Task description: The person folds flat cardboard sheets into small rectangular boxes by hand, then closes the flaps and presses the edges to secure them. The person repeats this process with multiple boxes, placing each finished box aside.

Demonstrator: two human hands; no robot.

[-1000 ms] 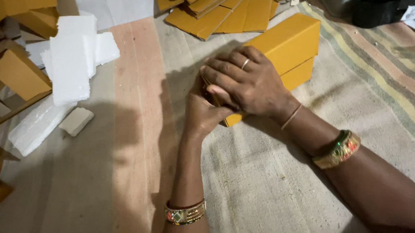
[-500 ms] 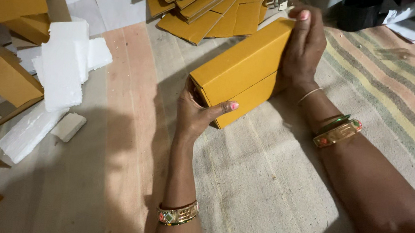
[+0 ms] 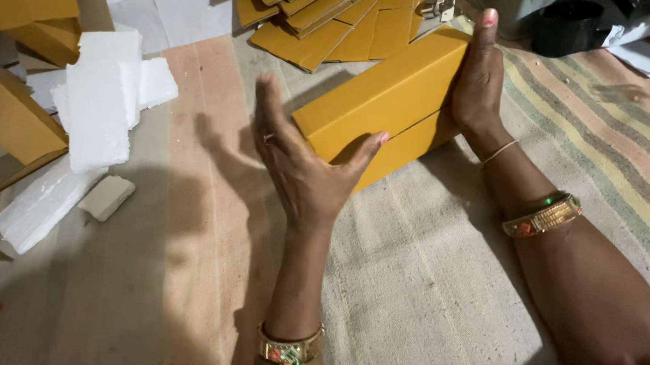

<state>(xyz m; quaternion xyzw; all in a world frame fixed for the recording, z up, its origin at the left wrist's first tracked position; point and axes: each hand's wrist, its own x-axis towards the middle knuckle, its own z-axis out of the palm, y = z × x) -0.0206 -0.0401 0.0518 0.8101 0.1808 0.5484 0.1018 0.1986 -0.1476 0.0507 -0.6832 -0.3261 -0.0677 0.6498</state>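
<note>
A woven floor mat point(image 3: 424, 288), pale grey with coloured stripes along one side, carries everything here, and a long yellow cardboard box point(image 3: 380, 102) serves as the landmark near its upper middle. The box lies at a slant on the mat, closed, with a seam running along its near side.

Beyond the box, at the top of the view, lies a heap of flat yellow cardboard sheets point(image 3: 321, 14). Well to the left of the box, partly folded yellow cartons point(image 3: 10, 107) crowd the edge of the view. Between those cartons and the box lie white foam slabs point(image 3: 101, 106), stacked loosely, and a small foam block point(image 3: 107, 196) sits below them, farther from the box. To the upper right of the box stands a dark container point(image 3: 568, 28).

The right hand point(image 3: 479, 79) is pressed flat against the far right end of the box, fingers straight and pointing up, not curled round it. The left hand point(image 3: 303, 166) is spread wide at the near left end of the box, palm turned toward it, the thumb tip resting on the box's side and the fingers lifted clear of it; it grips nothing. Gold bangles with coloured stones circle the right wrist point(image 3: 544, 217) and the left wrist point(image 3: 288, 349).
</note>
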